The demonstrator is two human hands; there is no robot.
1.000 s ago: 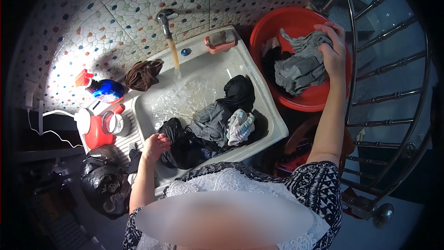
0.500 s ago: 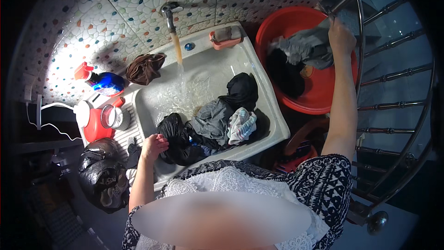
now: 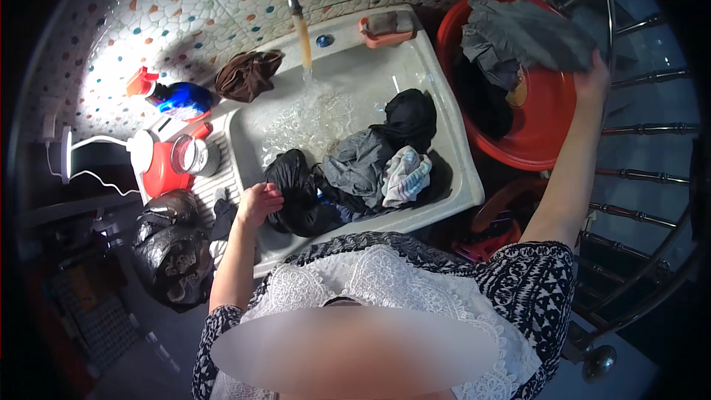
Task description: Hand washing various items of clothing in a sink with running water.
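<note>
My right hand (image 3: 594, 80) is over the right side of a red basin (image 3: 544, 133), gripping the edge of a grey garment (image 3: 526, 33) that spreads across the basin's far part. Under it lies black cloth (image 3: 485, 100). My left hand (image 3: 260, 204) hovers at the sink's near left, fingers loosely curled and nothing visible in them. Beside it, wet black clothing (image 3: 296, 196) bunches in the white sink (image 3: 248, 122). Another grey garment (image 3: 357, 167), a white striped cloth (image 3: 406, 176) and a black bundle (image 3: 412, 118) lie to its right.
Water runs from the faucet (image 3: 293, 0). A brown cloth (image 3: 249, 75), blue spray bottle (image 3: 181, 100), red jug (image 3: 164, 170) and glass jar (image 3: 196, 155) line the sink's left. A soap dish (image 3: 386, 30) sits far right; metal railing (image 3: 648, 130) borders the basin.
The grey garment has been spread out farther over the far side of the basin by my right hand. My left hand stays beside the black clothing. The view has shifted slightly.
</note>
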